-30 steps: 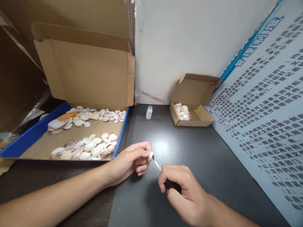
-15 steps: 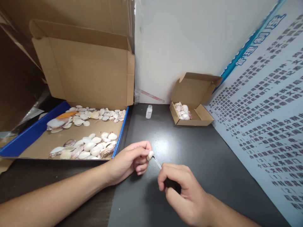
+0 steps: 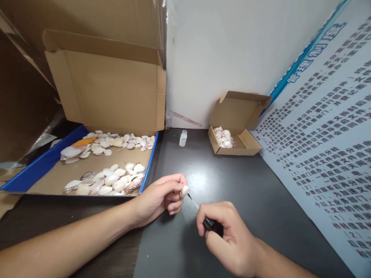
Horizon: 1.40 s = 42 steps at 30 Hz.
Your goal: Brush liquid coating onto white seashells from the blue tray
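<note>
Between thumb and fingertips, my left hand (image 3: 165, 195) pinches a small whitish shell (image 3: 184, 190). My right hand (image 3: 228, 235) is wrapped round the black handle of a thin brush (image 3: 213, 227), whose clear stem points up and left. The brush's dark tip is just short of the shell, with a narrow gap visible. Farther back on the dark table stands a small clear glass bottle (image 3: 182, 138) with a label and no cap on it.
To the left, a blue-sided cardboard box (image 3: 52, 162) with raised lid holds many shells in two groups. A smaller open cardboard box (image 3: 249, 143) at the back right contains white shells (image 3: 223, 138). A printed sheet (image 3: 324, 116) rises along the right side.
My right hand has drawn back slightly to the right, so the brush tip has come away from the shell. My left hand still holds the shell in nearly the same place.
</note>
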### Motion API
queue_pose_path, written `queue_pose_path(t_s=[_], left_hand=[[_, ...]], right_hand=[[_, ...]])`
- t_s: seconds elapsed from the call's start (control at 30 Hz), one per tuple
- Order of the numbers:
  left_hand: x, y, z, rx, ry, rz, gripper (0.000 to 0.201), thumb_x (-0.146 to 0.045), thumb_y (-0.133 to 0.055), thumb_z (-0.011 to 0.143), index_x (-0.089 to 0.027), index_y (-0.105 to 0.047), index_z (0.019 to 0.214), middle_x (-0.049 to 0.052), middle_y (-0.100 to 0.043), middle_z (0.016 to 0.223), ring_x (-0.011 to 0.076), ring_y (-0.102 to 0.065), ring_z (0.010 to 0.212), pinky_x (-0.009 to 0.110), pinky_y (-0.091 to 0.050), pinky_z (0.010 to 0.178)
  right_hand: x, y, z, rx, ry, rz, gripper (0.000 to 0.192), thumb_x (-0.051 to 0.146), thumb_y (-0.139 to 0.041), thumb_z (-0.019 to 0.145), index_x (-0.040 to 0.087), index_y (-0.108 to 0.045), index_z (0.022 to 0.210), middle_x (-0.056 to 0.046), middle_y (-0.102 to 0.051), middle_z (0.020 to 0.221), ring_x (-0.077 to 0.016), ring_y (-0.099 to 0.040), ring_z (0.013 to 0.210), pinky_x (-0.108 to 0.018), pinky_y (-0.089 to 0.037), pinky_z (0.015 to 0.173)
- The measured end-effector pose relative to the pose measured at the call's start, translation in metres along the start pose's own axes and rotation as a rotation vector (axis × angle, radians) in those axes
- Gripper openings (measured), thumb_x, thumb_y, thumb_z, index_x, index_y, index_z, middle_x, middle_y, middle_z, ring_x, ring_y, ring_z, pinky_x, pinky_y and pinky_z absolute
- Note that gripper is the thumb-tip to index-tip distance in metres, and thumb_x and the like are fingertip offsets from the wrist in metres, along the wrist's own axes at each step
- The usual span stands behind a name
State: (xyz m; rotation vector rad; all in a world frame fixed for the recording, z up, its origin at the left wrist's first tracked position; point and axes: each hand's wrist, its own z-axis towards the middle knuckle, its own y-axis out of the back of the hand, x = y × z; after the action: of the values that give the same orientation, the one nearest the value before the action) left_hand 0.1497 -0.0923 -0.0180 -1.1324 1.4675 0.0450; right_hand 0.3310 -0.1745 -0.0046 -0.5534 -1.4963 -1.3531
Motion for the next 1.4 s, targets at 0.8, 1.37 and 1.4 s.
queue_pose_path(t_s=[0.8,1.37,1.4], left_hand=[[-0.0012,0.0007,0.0000,0.001,-0.005,-0.003,0.012,-0.017,-0.047,0.083,-0.019,-0.049,0.071,-0.008,-0.028,0.052,0.0086,-0.029,0.045,0.021,-0.029,0.046],[-0.0006,0.0015,0.0012,0.002,0.004,-0.012,0.014,-0.016,-0.047,0.083,-0.018,-0.047,0.069,-0.007,-0.032,0.053,0.0081,-0.029,0.044,0.021,-0.029,0.046],[-0.0004,0.0014,0.0008,0.001,0.003,-0.013,0.014,-0.016,-0.047,0.082,-0.018,-0.047,0.068,-0.007,-0.032,0.053,0.0081,-0.029,0.044,0.021,-0.029,0.046]], right_hand=[[0.0011,-0.0028,-0.0014,-0.003,0.106,-0.012,0.019,0.007,-0.042,0.062,0.019,-0.051,0.073,0.005,-0.044,0.057,-0.0075,-0.039,0.050,-0.019,-0.030,0.049],[-0.0029,-0.0017,0.0017,-0.033,0.143,0.006,0.016,0.008,-0.043,0.066,0.019,-0.051,0.073,0.006,-0.043,0.056,-0.0072,-0.037,0.048,-0.019,-0.029,0.048],[-0.0030,-0.0018,0.0019,-0.033,0.142,0.006,0.016,0.008,-0.043,0.066,0.019,-0.051,0.073,0.006,-0.043,0.056,-0.0072,-0.037,0.048,-0.019,-0.029,0.048]])
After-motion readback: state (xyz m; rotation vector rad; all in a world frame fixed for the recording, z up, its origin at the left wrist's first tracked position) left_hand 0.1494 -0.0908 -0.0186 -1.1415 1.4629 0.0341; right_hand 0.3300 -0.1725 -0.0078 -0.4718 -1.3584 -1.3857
